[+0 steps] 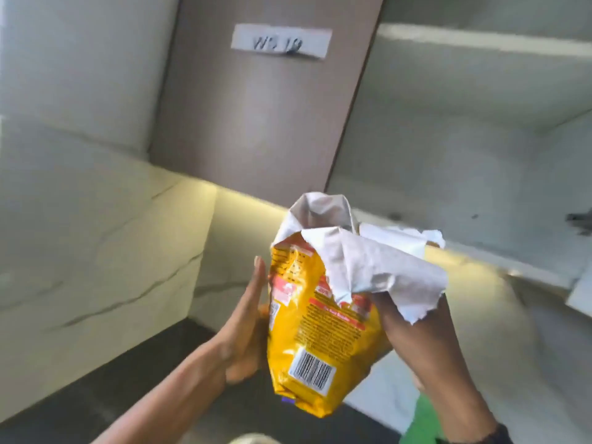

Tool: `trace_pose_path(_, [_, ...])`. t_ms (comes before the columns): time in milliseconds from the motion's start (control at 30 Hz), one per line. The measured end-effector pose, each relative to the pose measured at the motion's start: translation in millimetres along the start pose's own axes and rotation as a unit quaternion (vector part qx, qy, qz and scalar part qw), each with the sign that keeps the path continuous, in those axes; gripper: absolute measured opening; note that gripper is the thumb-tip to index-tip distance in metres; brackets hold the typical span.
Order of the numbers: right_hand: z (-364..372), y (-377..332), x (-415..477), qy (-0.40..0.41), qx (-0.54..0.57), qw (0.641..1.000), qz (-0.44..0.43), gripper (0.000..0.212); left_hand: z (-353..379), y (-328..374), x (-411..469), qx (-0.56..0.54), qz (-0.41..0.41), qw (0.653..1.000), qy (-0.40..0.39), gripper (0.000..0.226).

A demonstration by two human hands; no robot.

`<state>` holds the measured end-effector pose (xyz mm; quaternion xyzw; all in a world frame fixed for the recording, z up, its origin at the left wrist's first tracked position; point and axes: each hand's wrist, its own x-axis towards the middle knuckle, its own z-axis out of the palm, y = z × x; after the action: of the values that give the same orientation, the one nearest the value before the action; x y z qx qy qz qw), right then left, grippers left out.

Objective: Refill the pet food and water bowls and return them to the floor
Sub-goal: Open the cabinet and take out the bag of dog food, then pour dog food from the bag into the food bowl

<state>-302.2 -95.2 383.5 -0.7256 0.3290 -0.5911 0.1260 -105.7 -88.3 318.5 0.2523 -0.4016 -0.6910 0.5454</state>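
Note:
A yellow pet food bag (315, 341) with red panels and a barcode is held up in front of me, its torn silver-lined top (362, 251) folded open. My left hand (243, 328) lies flat against the bag's left side, fingers pointing up. My right hand (413, 334) grips the bag's right side under the folded flap. No bowls can be made out; a pale rounded edge (253, 439) shows at the bottom of the frame, and I cannot tell what it is.
A brown upper cabinet door (256, 123) bears a white paper label (282, 41). To its right an open cabinet (464, 149) shows white shelves. A marble-look backsplash (96, 235) runs along the left above a dark countertop (96, 389). Something green (423, 421) sits at lower right.

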Motion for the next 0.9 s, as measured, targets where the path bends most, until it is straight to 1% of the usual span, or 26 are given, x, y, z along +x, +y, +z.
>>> trace_pose_path(67, [26,16,-31,-0.035,0.008,0.998,0.055,0.035,-30,-20,-24,0.001,-0.009,0.999,0.044,0.103])
trace_pose_path(100, [39,21,-48,-0.047,0.03,0.995,0.087,0.032,-44,-32,-34,-0.003,-0.016,0.997,0.07,0.103])
trace_pose_path(133, [49,25,-61,-0.061,0.058,0.991,0.104,0.028,-58,-41,-42,-0.01,-0.024,0.995,0.098,0.102])
trace_pose_path(167, [62,28,-75,-0.081,0.078,0.987,0.118,0.028,-73,-50,-50,-0.021,-0.028,0.992,0.12,0.099])
trace_pose_path(233, [90,39,-103,-0.137,0.083,0.972,0.169,0.027,-102,-68,-64,-0.023,-0.027,0.985,0.171,0.091])
trace_pose_path(333, [132,60,-138,-0.257,0.055,0.936,0.234,0.009,-150,-94,-82,-0.024,-0.02,0.966,0.256,0.075])
trace_pose_path(400, [162,80,-158,-0.315,0.009,0.915,0.253,0.013,-184,-110,-92,-0.033,-0.021,0.958,0.285,0.074])
trace_pose_path(433, [176,85,-165,-0.349,-0.019,0.897,0.271,0.017,-201,-117,-95,-0.024,-0.016,0.954,0.298,0.072])
trace_pose_path(467, [186,91,-172,-0.381,-0.042,0.874,0.298,0.02,-213,-121,-97,-0.009,-0.002,0.949,0.314,0.065])
trace_pose_path(500, [199,93,-176,-0.387,-0.06,0.858,0.334,0.023,-229,-126,-97,0.006,0.019,0.943,0.333,0.052])
trace_pose_path(533, [212,97,-178,-0.387,-0.064,0.848,0.356,0.024,-240,-128,-95,0.027,0.035,0.937,0.346,0.037])
trace_pose_path(567, [226,97,-177,-0.383,-0.052,0.848,0.363,0.023,-252,-129,-93,0.047,0.049,0.936,0.344,0.038])
trace_pose_path(600, [241,99,-175,-0.371,-0.037,0.851,0.37,0.017,-258,-125,-91,0.075,0.062,0.938,0.332,0.044])
trace_pose_path(633, [252,96,-171,-0.36,-0.022,0.849,0.386,0.014,-268,-125,-89,0.103,0.074,0.942,0.312,0.035])
trace_pose_path(667, [265,100,-165,-0.354,-0.007,0.854,0.381,0.024,-273,-119,-88,0.127,0.078,0.945,0.293,0.021])
trace_pose_path(700, [276,103,-159,-0.346,0.013,0.862,0.37,0.033,-283,-115,-86,0.145,0.074,0.943,0.289,0.039])
trace_pose_path(733, [287,107,-154,-0.337,0.023,0.869,0.362,0.031,-299,-115,-82,0.158,0.065,0.941,0.293,0.054])
trace_pose_path(767, [297,110,-149,-0.33,0.034,0.871,0.362,0.022,-313,-115,-78,0.173,0.056,0.939,0.293,0.052])
trace_pose_path(800, [303,112,-147,-0.326,0.037,0.875,0.357,0.017,-326,-120,-73,0.21,0.053,0.93,0.296,0.042])
trace_pose_path(833, [309,115,-146,-0.319,0.031,0.88,0.35,0.02,-340,-123,-69,0.25,0.038,0.92,0.299,0.034])
trace_pose_path(867, [317,120,-147,-0.308,0.012,0.888,0.342,0.027,-352,-127,-66,0.3,0.012,0.908,0.291,0.034])
trace_pose_path(900, [323,127,-154,-0.296,-0.012,0.887,0.355,0.032,-362,-130,-65,0.335,-0.02,0.9,0.28,0.039])
